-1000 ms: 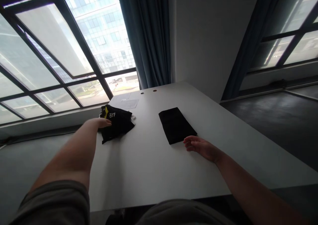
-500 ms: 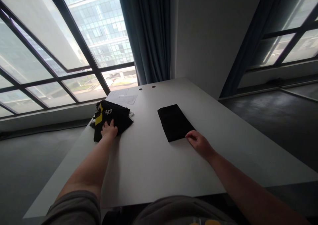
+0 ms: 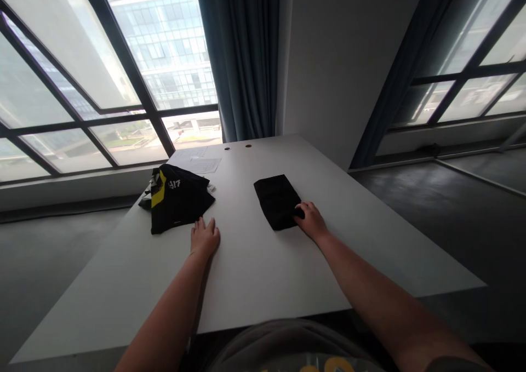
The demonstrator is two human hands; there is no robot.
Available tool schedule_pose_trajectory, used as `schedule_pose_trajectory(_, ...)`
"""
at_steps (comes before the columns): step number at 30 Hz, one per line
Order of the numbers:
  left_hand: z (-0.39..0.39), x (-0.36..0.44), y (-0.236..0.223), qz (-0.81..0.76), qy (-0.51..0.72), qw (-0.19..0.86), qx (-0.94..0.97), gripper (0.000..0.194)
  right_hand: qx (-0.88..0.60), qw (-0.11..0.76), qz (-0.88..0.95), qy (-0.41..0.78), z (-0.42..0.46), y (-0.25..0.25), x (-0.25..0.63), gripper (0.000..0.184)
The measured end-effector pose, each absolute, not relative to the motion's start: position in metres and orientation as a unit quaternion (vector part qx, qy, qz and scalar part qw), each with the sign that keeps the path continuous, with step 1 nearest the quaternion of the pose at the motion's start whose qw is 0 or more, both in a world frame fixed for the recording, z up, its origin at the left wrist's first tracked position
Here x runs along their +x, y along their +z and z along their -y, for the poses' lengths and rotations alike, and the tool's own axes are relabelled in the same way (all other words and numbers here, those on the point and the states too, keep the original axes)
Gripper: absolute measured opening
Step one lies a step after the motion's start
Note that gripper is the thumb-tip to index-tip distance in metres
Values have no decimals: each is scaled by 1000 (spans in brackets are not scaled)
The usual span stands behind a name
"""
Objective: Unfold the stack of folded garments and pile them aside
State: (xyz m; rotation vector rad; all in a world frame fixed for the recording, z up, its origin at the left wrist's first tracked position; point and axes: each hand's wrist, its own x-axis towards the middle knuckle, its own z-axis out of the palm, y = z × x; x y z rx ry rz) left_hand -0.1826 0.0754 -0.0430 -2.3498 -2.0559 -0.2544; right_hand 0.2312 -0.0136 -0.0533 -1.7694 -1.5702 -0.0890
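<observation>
A black rectangle of folded cloth lies flat on the white table. At its near right corner, my right hand has the fabric pinched between thumb and fingers, and the near edge is slightly bunched. Left of it sits a pile of black garments, the top one showing a yellow patch and white lettering. My left hand is open beside the pile's near edge, fingers spread and palm down over the tabletop. Whether its fingertips touch the pile, I cannot tell.
Sheets of paper lie behind the pile. Two round holes are cut near the table's far edge. Windows, a dark blue curtain and a wall stand beyond the table.
My left hand has come off the garment pile, moving right and toward me. My right hand has moved from the cloth's near edge further onto its corner, and the fabric there is now gathered.
</observation>
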Motion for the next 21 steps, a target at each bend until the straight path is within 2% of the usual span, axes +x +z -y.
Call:
schedule_pose_trajectory(7, -45, -149, -35, 586, -98, -61, -802, 53, -673, 367, 641, -24, 24, -46, 210, 8)
schedule_pose_trajectory(8, -38, -142, -34, 547, -112, -90, -825, 54, -675, 367, 639, -20, 28, -42, 201, 8)
schedule_pose_trajectory(10, -22, -124, -33, 439, -146, -171, -870, 59, -682, 385, 622, 5, 35, -36, 177, 18)
schedule_pose_trajectory(12, -4, -103, -34, 345, -186, -253, -884, 76, -674, 414, 608, 67, 42, -31, 152, 32)
schedule_pose_trajectory(15, 16, -78, -37, 333, -260, -302, -855, 108, -613, 474, 600, 198, 51, -26, 122, 40)
schedule_pose_trajectory(17, 20, -71, -37, 341, -286, -313, -839, 112, -566, 524, 573, 276, 56, -24, 113, 42)
schedule_pose_trajectory(21, 14, -78, -33, 340, -318, -334, -820, 100, -467, 608, 435, 472, 61, -18, 117, 41)
